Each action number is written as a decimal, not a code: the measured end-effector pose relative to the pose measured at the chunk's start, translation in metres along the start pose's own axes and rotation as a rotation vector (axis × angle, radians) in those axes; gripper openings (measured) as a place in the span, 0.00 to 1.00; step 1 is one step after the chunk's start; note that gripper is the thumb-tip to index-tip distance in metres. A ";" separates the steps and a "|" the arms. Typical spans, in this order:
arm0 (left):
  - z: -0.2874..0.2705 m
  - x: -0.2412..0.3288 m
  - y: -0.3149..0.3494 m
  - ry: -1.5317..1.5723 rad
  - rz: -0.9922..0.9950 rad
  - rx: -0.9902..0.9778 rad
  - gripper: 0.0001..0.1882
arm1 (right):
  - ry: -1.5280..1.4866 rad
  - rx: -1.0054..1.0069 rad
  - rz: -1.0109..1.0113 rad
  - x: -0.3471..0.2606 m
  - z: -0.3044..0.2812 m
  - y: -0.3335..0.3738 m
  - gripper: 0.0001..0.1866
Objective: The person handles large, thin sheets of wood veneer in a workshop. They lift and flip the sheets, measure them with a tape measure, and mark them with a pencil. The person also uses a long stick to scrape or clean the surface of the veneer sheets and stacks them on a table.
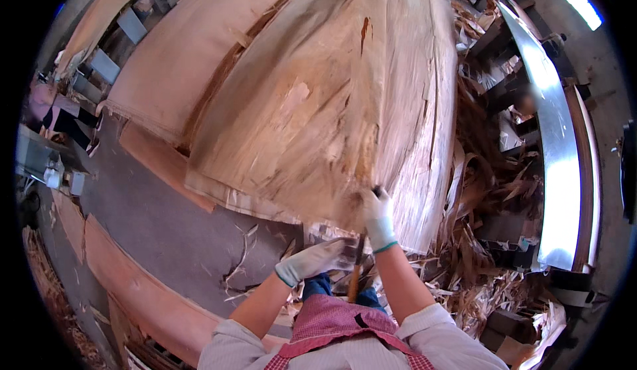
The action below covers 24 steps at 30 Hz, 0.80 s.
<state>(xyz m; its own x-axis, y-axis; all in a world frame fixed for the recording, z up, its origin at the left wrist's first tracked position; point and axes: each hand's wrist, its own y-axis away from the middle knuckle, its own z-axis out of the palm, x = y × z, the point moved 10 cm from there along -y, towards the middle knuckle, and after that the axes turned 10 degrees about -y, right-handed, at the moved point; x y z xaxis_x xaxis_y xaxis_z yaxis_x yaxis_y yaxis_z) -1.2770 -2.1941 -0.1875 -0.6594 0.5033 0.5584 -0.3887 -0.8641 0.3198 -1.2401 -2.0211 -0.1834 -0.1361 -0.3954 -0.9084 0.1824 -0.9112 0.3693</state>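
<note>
At the far left one other person [65, 119] is seen, in pink top and dark trousers. Going to the right, I count one long pinkish board [146, 280] at the near left, one broad pinkish sheet pile [192, 58] farther away, and one pile of veneer sheets [298, 111] in the middle, its number of layers too unclear to count. Then come two gloved hands, one wooden handle [354, 282] between them, and one long shiny metal panel [557, 177] at the right.

To the left, the floor [179, 221] is grey, with some thin scraps of wood on it. To the right of the middle pile, many torn strips [474, 237] lie in a heap, and one bright window [582, 6] is at the far right.

The veneer pile lies just beyond the hands, its top streaked and cracked. The left hand [313, 262] is near its near edge, fingers toward the right and blurred; I cannot tell if it grips. The right hand [379, 221], apart from the left, is curled against the near end of the sheets; what it clasps, I cannot tell.
</note>
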 end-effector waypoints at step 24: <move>-0.099 -0.120 0.123 0.132 0.583 1.179 0.23 | 0.236 0.281 -0.219 -0.276 -0.522 0.296 0.07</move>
<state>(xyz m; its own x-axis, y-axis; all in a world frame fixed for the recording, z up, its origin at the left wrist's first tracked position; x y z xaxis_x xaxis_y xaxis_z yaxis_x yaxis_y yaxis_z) -1.3089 -2.3600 -0.2912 -0.6216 -0.0033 0.7833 0.7166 -0.4062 0.5670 -0.6406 -2.1213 0.0741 0.0906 -0.1815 -0.9792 -0.1029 -0.9797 0.1721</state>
